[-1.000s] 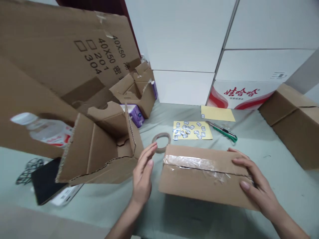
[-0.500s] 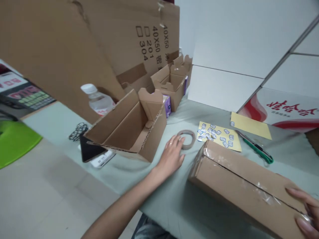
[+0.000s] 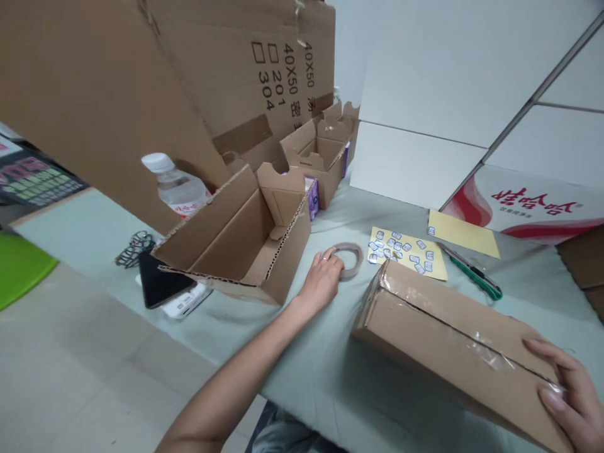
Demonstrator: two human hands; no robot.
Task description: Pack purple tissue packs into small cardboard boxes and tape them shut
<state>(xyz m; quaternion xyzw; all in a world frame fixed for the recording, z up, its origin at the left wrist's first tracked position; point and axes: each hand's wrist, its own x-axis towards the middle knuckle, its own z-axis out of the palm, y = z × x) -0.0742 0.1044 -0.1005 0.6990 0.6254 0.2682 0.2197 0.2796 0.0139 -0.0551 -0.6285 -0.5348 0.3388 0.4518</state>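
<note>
My left hand is at a roll of tape lying flat on the cloth-covered table, its fingers curled over the roll's left rim. My right hand grips the right end of a closed cardboard box, whose top seam carries clear tape. Left of my left hand stands an open, empty cardboard box with its flaps up. Behind the closed box lies a yellow sheet with several small white labels. A green-handled utility knife rests to the right of that sheet.
A second yellow sheet lies farther back. Open boxes with purple packs stand behind. On the left are a bottle, a black phone on a white device, and black wire. Large cardboard leans behind them.
My left hand's fingers have curled in and closed on the tape's rim. My right hand still holds the box. The view has shifted slightly.
</note>
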